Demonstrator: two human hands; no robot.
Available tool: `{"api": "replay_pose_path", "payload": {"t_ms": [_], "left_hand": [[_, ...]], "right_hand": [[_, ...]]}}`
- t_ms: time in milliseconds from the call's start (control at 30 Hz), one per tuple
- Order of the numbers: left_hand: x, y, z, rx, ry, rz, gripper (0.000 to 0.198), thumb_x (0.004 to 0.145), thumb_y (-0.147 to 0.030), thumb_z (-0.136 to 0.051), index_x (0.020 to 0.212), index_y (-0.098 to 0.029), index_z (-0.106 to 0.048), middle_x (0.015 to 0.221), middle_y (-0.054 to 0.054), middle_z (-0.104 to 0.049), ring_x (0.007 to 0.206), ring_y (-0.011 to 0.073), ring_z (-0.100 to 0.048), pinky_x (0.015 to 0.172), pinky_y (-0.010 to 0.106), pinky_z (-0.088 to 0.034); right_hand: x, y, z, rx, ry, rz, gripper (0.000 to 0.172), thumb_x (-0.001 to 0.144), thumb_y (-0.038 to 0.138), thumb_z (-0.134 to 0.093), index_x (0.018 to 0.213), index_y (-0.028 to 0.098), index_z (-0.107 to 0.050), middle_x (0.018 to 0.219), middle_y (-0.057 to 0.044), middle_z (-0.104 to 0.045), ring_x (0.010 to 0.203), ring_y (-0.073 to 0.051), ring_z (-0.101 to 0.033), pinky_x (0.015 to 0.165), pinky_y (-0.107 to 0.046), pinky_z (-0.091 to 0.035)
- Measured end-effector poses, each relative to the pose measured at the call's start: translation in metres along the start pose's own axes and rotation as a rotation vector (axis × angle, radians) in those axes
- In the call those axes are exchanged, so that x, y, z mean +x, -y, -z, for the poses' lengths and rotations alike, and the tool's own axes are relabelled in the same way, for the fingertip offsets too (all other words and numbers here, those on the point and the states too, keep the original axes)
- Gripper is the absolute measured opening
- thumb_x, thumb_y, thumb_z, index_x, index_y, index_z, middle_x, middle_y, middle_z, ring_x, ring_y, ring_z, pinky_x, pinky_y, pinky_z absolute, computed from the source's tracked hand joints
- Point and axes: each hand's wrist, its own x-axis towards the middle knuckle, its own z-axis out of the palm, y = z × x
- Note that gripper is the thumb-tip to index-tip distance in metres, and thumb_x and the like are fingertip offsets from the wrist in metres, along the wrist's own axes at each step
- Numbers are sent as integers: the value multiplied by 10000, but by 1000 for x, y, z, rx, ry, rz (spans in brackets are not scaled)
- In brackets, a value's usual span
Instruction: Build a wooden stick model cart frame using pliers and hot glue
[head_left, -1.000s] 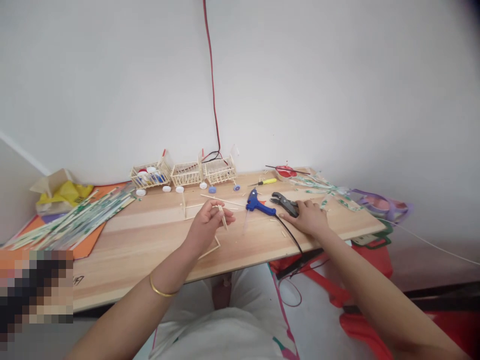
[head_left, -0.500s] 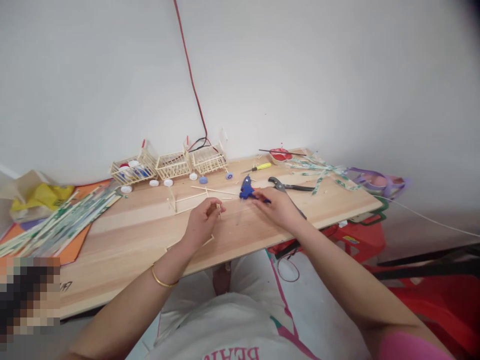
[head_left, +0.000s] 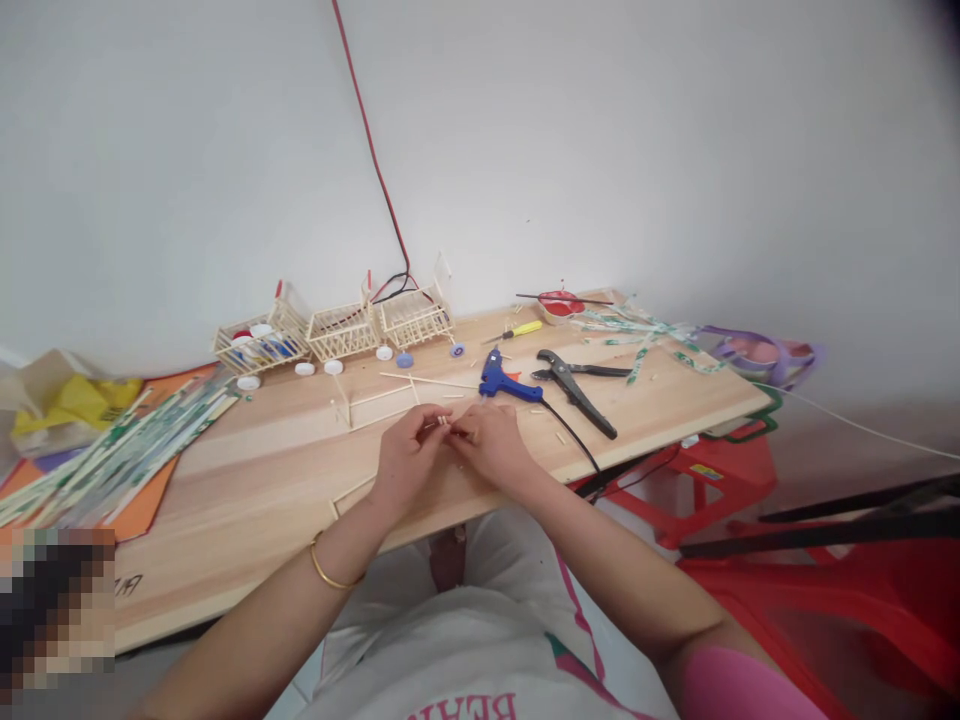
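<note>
Over the front of the table, my left hand point(head_left: 409, 455) pinches short pale wooden sticks point(head_left: 442, 421) between thumb and fingers. The fingertips of my right hand point(head_left: 491, 445) are closed at the same sticks, touching the left fingers; the sticks are mostly hidden. Just beyond my right hand lies a blue glue gun point(head_left: 510, 380), which nobody holds. Behind my left hand is a thin rectangular stick frame point(head_left: 386, 408) with uprights at its left end. Another stick frame point(head_left: 349, 495) is partly covered by my left forearm.
Three small stick carts point(head_left: 345, 330) with bottle-cap wheels stand along the wall. Black pliers point(head_left: 577, 390), a yellow-handled screwdriver point(head_left: 523, 330) and a red dish point(head_left: 560, 306) lie to the right. Wrapped sticks point(head_left: 142, 450) are piled at left; red stools point(head_left: 694, 480) stand beside the table.
My right hand has left the glue gun, moved left and met my left hand at the short sticks. The glue gun now lies on the table. The view has shifted slightly.
</note>
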Motion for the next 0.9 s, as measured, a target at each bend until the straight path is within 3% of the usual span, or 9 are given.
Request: {"api": "replay_pose_path", "payload": {"t_ms": [133,267,467,900], "left_hand": [[-1,3,1,25,-7,40,196,801,-291,-567,958,-193,-632,849,16,-686,754,150,-622,743,289,-497],[0,7,1,35,18,4,190,811,-309,-556,919,-193,-661,906,34,-697,847,175,-619,807,318,-477],[3,10,2,49,23,-58,170,820,-306,-553,886,-191,-659,876,37,-677,821,163,-603,781,301,-466],[3,5,3,53,45,-37,170,833,-294,-531,873,-190,-659,858,31,-674,805,159,-601,767,280,-450]], "right_hand": [[0,-4,-5,22,-31,50,212,878,357,-537,805,232,-691,812,-24,-657,804,-164,-523,666,-297,-199],[0,-9,-8,24,-33,111,240,899,360,-510,823,218,-688,831,-29,-662,819,-156,-520,669,-302,-193],[1,-10,-8,19,-46,170,234,903,326,-507,802,200,-678,833,-39,-665,844,-170,-513,693,-310,-205],[1,-12,-10,14,-45,183,170,870,296,-564,790,186,-666,831,-33,-665,854,-167,-515,696,-314,-214]]}}
